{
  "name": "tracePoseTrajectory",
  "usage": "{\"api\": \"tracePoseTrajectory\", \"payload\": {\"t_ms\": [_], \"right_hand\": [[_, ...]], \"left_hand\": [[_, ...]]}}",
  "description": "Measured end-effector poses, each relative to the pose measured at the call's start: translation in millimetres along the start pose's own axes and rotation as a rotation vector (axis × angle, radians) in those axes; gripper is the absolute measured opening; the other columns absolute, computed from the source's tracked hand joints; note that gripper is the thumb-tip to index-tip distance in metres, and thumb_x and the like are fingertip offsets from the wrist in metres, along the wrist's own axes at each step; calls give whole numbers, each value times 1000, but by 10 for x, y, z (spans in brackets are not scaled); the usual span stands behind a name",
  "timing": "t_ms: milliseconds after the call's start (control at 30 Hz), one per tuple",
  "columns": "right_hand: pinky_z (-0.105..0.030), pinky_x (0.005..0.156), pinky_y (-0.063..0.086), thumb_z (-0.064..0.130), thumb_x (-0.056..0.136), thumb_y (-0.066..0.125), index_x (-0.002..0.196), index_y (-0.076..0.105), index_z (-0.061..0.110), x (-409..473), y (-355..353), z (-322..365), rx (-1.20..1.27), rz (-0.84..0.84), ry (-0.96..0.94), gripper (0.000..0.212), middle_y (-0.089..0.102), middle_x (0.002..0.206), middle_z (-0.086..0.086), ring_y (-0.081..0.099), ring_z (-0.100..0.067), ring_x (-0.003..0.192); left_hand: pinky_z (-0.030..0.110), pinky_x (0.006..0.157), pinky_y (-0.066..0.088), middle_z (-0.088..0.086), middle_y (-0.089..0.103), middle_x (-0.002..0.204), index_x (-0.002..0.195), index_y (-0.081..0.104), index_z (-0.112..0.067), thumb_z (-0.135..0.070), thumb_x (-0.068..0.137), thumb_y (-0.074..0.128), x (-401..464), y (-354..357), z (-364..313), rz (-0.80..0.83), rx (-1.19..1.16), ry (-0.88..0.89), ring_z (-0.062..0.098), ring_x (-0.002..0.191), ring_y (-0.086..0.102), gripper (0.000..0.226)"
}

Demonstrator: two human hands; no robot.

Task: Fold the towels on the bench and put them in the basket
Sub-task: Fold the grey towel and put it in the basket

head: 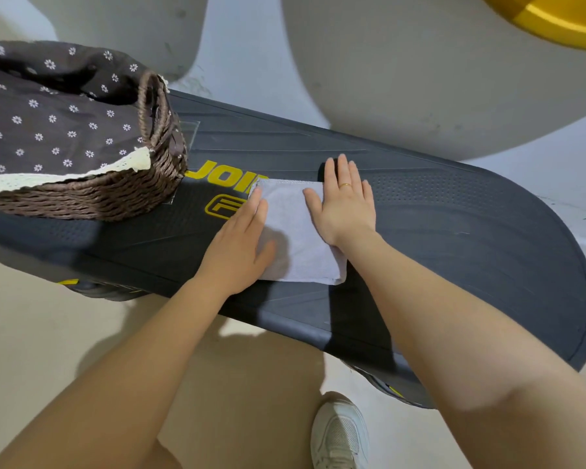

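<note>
A dark padded exercise bench with yellow lettering runs from near left to far right. At its left end stands a brown wicker basket with a flowered liner. Left of the bench's middle lies a folded pale grey towel, soft and light; it looks best taken by its edges, pinching all layers. The left hand and the right hand press it flat, fingers spread, gripping nothing.

Hidden and cut off

Both flat palms cover towel edges beneath the fingers; the basket runs off-frame left.
</note>
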State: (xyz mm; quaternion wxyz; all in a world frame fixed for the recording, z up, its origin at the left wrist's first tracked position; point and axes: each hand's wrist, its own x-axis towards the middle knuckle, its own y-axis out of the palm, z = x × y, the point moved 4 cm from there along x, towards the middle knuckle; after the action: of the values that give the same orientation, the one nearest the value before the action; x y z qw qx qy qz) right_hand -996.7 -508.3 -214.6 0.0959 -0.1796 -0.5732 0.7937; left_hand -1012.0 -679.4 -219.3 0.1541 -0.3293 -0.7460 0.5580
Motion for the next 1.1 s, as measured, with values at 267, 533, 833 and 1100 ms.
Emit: {"api": "tracePoseTrajectory", "payload": {"t_ms": [267, 533, 833, 1100], "right_hand": [[-38, 118, -1, 60, 76, -6, 149, -2, 15, -677, 74, -20, -128, 126, -257, 86, -12, 158, -5, -10, -23, 146], [-30, 108, 24, 30, 99, 36, 138, 38, 8, -1027, -117, -87, 285, 189, -130, 45, 24, 152, -10, 20, -28, 142], [-26, 51, 28, 23, 87, 52, 79, 43, 12, -654, -108, -117, 653, 48, 477, 17, 50, 90, -7, 46, -25, 82], [-29, 63, 37, 13, 81, 55, 79, 52, 10, -749, -225, -22, 887, 111, 474, 5, 51, 78, -9, 46, -22, 73]], "left_hand": [[30, 115, 14, 8, -17, 156, 147, 0, -2, -61, 79, 54, 8, -76, 12, 120, 23, 27, 19, 146, 1, 104], [37, 116, -5, 3, -15, 156, 148, 3, -26, -72, 80, 24, -33, -200, -171, 90, 286, 82, 23, 145, -11, 85], [30, 116, -6, -2, -10, 157, 149, 3, -17, -44, 98, 28, 56, -113, -292, 156, 256, 179, 16, 145, -7, 63], [27, 113, 12, 4, 21, 153, 130, 44, -12, -28, 86, 63, 102, -92, -205, 75, -265, 118, 20, 142, 17, 51]]}}
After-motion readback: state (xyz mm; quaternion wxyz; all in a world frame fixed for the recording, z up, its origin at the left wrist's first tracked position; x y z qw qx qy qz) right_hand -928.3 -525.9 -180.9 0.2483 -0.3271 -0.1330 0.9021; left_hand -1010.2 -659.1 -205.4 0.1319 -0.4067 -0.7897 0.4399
